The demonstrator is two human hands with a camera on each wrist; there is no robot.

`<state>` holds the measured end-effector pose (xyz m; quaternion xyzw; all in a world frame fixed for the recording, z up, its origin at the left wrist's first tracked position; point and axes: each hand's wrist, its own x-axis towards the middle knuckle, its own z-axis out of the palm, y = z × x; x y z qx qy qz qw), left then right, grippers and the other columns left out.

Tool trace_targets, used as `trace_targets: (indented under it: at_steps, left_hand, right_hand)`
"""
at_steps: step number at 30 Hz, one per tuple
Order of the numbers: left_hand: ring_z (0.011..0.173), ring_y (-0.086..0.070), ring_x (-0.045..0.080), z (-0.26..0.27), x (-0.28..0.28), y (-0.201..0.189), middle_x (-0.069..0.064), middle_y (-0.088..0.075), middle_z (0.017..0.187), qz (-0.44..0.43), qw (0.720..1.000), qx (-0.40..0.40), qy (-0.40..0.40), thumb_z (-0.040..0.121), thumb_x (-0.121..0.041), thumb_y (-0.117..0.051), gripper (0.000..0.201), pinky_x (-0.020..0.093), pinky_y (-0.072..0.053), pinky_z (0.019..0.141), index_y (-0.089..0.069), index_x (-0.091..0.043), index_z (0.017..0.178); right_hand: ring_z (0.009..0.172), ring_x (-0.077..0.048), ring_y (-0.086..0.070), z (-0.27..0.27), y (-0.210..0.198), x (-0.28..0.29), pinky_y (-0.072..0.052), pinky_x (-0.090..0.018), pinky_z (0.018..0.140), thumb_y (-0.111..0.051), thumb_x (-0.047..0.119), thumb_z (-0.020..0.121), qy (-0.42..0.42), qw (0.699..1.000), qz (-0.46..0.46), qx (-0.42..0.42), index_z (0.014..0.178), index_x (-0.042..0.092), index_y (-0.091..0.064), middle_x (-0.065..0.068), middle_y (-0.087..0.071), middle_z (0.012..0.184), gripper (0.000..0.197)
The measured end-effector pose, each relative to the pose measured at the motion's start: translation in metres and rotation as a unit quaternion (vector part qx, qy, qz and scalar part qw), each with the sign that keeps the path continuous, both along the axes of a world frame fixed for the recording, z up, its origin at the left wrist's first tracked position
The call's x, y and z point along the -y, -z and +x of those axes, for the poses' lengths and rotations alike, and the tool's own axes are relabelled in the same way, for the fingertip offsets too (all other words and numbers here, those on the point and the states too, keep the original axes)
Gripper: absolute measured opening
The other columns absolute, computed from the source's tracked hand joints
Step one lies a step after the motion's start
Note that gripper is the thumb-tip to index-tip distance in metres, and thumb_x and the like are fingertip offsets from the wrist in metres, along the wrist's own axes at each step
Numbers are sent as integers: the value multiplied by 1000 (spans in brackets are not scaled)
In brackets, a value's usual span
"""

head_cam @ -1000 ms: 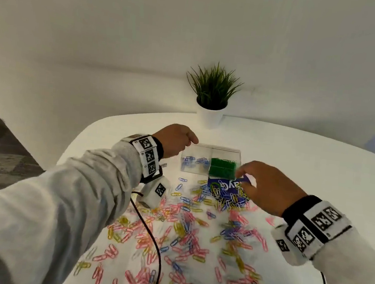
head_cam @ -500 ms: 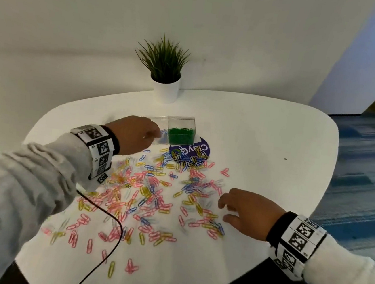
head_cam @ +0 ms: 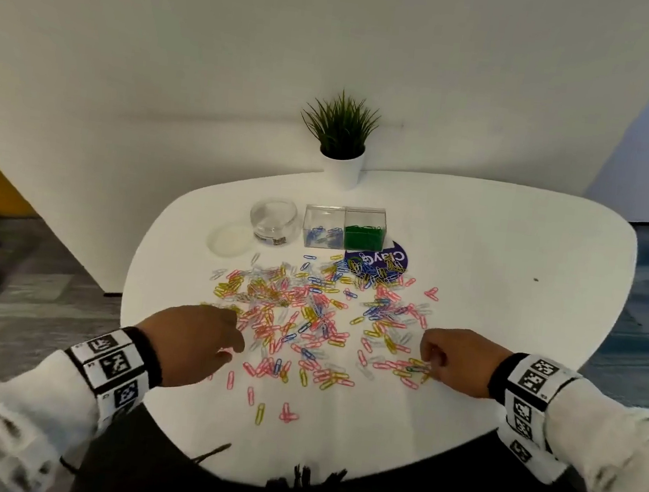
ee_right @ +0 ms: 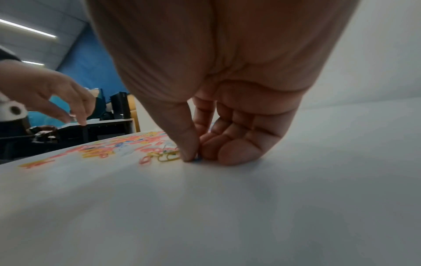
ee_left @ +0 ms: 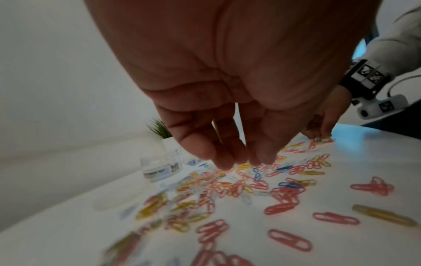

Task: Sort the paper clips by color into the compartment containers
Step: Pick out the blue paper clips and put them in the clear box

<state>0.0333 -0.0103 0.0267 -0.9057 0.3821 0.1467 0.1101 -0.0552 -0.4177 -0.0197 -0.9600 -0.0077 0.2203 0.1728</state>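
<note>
Pink, yellow, blue and clear paper clips [head_cam: 306, 316] lie scattered over the white table [head_cam: 513, 275]. Behind them stands a clear two-compartment container [head_cam: 343, 227], with blue clips in its left half and green clips in its right half. My left hand [head_cam: 236, 347] hovers over the pile's near left edge. Its fingers [ee_left: 239, 162] hang down relaxed and hold nothing. My right hand [head_cam: 429, 361] is down on the table at the pile's near right edge. There its thumb and fingers [ee_right: 196, 159] pinch together on a blue paper clip [ee_right: 198, 159], of which only a sliver shows.
A round clear jar [head_cam: 275, 222] and its lid [head_cam: 230, 239] sit left of the container. A round blue sticker [head_cam: 378, 258] lies under some clips in front of it. A potted plant [head_cam: 342, 142] stands at the back edge. The table's front edge is close to my body.
My left hand has come back from the container to the near left of the pile. My right hand left the container a second ago and now pinches at the near right edge.
</note>
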Motion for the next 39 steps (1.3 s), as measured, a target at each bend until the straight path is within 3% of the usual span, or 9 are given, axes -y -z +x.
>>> trace_targets:
  at_steps: [2, 8, 14, 18, 24, 27, 30, 35, 39]
  left_hand:
    - [119, -50, 8, -6, 17, 15, -17, -49, 126, -40, 999, -6, -18, 100, -43, -44, 34, 26, -42, 100, -52, -44, 133]
    - [121, -51, 16, -18, 43, 48, -8, -52, 128, -82, 996, 1, -38, 102, -41, -41, 39, 32, -46, 94, -48, -37, 140]
    - [106, -55, 15, -19, 32, 48, -9, -54, 111, -73, 997, -4, -31, 102, -44, -41, 30, 28, -45, 78, -64, -39, 120]
    - [106, -55, 15, -18, 23, 44, -8, -55, 110, -68, 996, -10, -50, 100, -41, -42, 28, 30, -48, 82, -66, -34, 114]
    - [122, -51, 16, -18, 21, 49, -10, -51, 129, -107, 991, -26, -77, 99, -43, -45, 37, 30, -44, 94, -54, -40, 135]
    - [113, -54, 17, -20, 25, 53, -6, -53, 120, -78, 996, -15, -46, 100, -38, -44, 32, 28, -45, 87, -60, -34, 127]
    - [93, -53, 13, -22, 26, 51, -8, -50, 105, -86, 995, -4, -52, 99, -35, -45, 21, 26, -45, 77, -63, -27, 105]
    - [88, -53, 12, -20, 21, 53, -11, -51, 97, -112, 991, -26, -73, 97, -30, -46, 15, 28, -48, 79, -60, -27, 93]
    - [101, -56, 9, -18, 18, 51, -14, -60, 108, -143, 984, -52, -91, 96, -24, -51, 22, 21, -43, 85, -65, -30, 111]
  right_hand:
    - [82, -13, -59, -1, 1, 0, -51, -29, 77, -56, 17, 86, 33, 999, 10, 7, 88, 34, -51, 10, -62, 86, 17]
    - [85, -14, -55, -3, 4, -6, -47, -26, 78, -63, 21, 88, 87, 995, -13, 41, 99, 23, -55, 7, -58, 91, 14]
    - [87, -17, -54, -16, 4, -12, -42, -28, 78, -53, 43, 97, -3, 994, -100, 52, 95, 24, -53, 3, -50, 99, 19]
    - [91, -18, -55, -14, 1, -8, -44, -28, 80, -49, 28, 99, 5, 994, -93, 55, 99, 25, -52, 2, -56, 100, 4]
    - [90, -13, -53, -13, 5, -3, -42, -23, 79, -53, 21, 93, 44, 994, -84, 59, 95, 25, -55, 8, -58, 98, 6]
    - [89, -14, -53, -13, 4, -3, -42, -24, 79, -54, 22, 90, 43, 994, -92, 48, 87, 27, -53, 5, -57, 100, 6]
    - [84, -15, -55, -13, 4, -3, -44, -26, 75, -55, 29, 87, 44, 993, -104, 36, 81, 28, -50, 2, -54, 99, 8]
    - [82, -15, -49, -14, -1, -4, -42, -27, 75, -52, 34, 89, 0, 987, -158, 33, 87, 24, -46, 5, -48, 94, 12]
    - [72, -13, -51, -11, -9, 1, -40, -24, 63, -52, 25, 88, 47, 992, -95, 72, 85, 26, -48, 7, -57, 83, 6]
